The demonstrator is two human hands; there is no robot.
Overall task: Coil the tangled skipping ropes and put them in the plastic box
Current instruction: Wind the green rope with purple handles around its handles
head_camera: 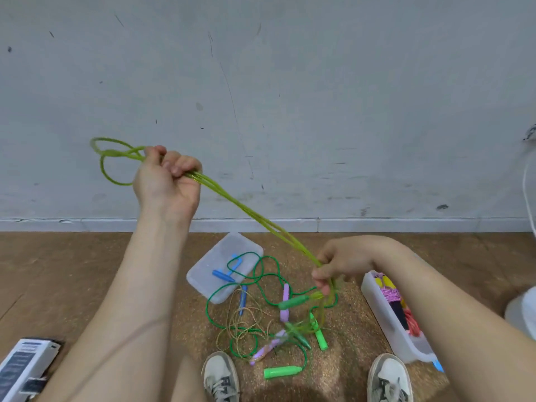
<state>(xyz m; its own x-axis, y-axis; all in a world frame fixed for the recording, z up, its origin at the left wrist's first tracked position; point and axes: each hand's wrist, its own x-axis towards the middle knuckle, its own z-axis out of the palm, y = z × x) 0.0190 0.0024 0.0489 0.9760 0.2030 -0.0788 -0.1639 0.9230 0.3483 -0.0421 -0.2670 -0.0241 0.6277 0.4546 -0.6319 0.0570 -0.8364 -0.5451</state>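
A yellow-green skipping rope stretches in several strands between my hands. My left hand is raised high at the left and grips the strands, with loops sticking out behind it. My right hand is lower and pinches the same strands above the floor, where the rope's green handle hangs. Below lies a tangle of ropes: a dark green rope, a thin gold one, purple, blue and bright green handles. The clear plastic box at the right holds coiled pink, yellow and red ropes.
The box's clear lid lies on the cork floor behind the tangle, with a blue handle and green rope over it. My two shoes are at the bottom. A white carton sits at the lower left. A grey wall rises ahead.
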